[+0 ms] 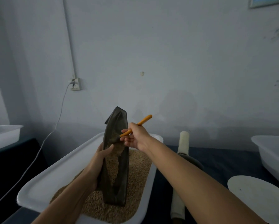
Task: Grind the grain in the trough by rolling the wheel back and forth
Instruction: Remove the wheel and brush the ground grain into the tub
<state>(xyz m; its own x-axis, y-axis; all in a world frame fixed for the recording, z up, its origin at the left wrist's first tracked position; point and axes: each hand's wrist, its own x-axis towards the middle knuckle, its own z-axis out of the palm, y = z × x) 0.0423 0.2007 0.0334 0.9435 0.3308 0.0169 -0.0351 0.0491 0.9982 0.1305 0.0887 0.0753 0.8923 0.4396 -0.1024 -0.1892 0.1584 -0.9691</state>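
Note:
The dark boat-shaped trough [124,172] stands tilted up on one end inside a white tub [43,180] filled with brown grain [135,175]. Ground grain clings along the trough's channel. My left hand [101,156] grips the trough's left edge, thumb on the inner face. My right hand [135,137] pinches an orange-handled brush [140,122], its bristles touching the grain in the upper part of the channel. The grinding wheel [192,160], dark with a pale axle handle [183,139], lies on the table to the right of the tub, partly hidden by my right forearm.
A round white plate [255,191] lies at the right front and another white tub [268,151] at the right edge. A third white tub [4,135] sits at far left. A white cable [54,126] hangs from a wall socket [74,84].

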